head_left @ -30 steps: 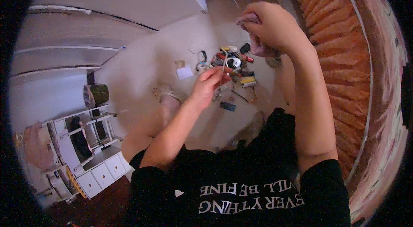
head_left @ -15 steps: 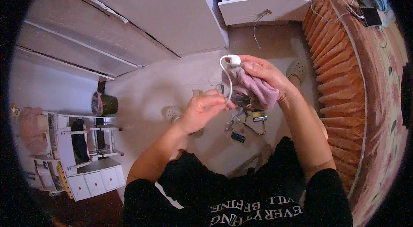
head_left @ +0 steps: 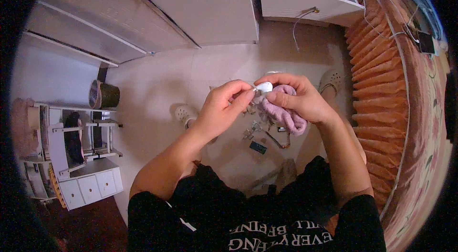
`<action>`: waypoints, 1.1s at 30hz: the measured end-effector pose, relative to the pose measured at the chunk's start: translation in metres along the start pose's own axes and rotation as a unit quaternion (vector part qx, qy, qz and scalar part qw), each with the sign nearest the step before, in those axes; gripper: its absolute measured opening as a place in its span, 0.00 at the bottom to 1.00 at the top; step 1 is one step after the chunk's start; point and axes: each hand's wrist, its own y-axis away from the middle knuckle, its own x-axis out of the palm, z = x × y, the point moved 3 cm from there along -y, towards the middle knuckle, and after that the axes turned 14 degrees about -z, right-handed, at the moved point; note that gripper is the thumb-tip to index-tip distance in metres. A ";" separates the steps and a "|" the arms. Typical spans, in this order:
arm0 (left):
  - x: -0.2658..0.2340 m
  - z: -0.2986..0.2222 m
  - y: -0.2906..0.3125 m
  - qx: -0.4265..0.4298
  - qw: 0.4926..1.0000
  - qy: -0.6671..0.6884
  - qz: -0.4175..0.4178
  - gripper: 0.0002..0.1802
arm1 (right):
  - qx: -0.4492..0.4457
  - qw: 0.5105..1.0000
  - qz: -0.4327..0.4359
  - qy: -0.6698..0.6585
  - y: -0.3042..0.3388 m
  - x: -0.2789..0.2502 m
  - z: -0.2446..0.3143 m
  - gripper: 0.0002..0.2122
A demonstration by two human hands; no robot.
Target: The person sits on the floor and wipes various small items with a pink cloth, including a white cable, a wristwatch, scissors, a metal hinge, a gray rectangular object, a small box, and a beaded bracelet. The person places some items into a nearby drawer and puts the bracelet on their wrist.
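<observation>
In front of my chest, my right hand [head_left: 307, 101] grips a small white plug-like block [head_left: 264, 88] between thumb and fingers. A crumpled pink cloth [head_left: 289, 116] is held in the same hand and hangs below the block. My left hand [head_left: 224, 108] is closed in a pinch at the block's left side, where a white cable [head_left: 255, 89] joins it. Most of the cable is hidden by the fingers. On the floor beneath lie several small loose items, among them a dark flat rectangle [head_left: 258, 147] and a strap-like strip [head_left: 277, 139].
Ahead, a white drawer [head_left: 310, 7] stands pulled out with odds and ends inside. To the right is a bed with an orange ruffled skirt [head_left: 374, 89]; a phone [head_left: 425, 43] lies on it. A bin [head_left: 106, 95] and white shelves [head_left: 90, 187] stand left. Clogs [head_left: 182, 112] are on the floor.
My left hand has moved up along the cable to the white block. My right hand has lowered slightly with the block and cloth. The cable's loop no longer shows.
</observation>
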 end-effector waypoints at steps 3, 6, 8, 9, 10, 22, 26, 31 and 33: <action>-0.002 0.001 0.000 0.033 0.997 -0.058 -0.028 0.08 | -0.012 0.996 -0.009 0.091 0.000 0.002 -0.001 0.13; -0.002 -0.004 -0.003 -0.003 0.998 -0.020 -0.055 0.08 | 0.039 0.985 -0.068 0.151 0.003 -0.010 0.005 0.13; -0.004 -0.004 -0.005 -0.029 0.998 -0.004 -0.062 0.07 | 0.022 0.976 -0.150 0.153 0.001 -0.025 0.010 0.12; -0.006 -0.002 -0.007 -0.029 0.998 -0.015 -0.059 0.07 | -0.004 0.978 -0.166 0.128 0.000 -0.030 0.010 0.12; -0.006 0.000 -0.008 -0.030 0.998 -0.025 -0.056 0.07 | -0.031 0.977 -0.182 0.102 -0.002 -0.034 0.010 0.12; 0.020 0.017 -0.006 -0.003 0.998 -0.044 -0.035 0.06 | -0.110 0.959 -0.161 0.205 0.002 -0.001 -0.004 0.13; 0.034 0.004 -0.002 -0.018 0.999 -0.012 -0.049 0.07 | -0.188 0.918 -0.214 0.277 -0.001 -0.010 -0.009 0.15; 0.032 0.001 -0.002 -0.015 0.998 -0.025 -0.048 0.07 | -0.171 0.933 -0.232 0.216 -0.011 -0.013 -0.020 0.17; 0.031 -0.003 -0.002 -0.010 0.998 -0.018 -0.057 0.07 | -0.115 0.958 -0.224 0.136 -0.015 -0.014 -0.029 0.16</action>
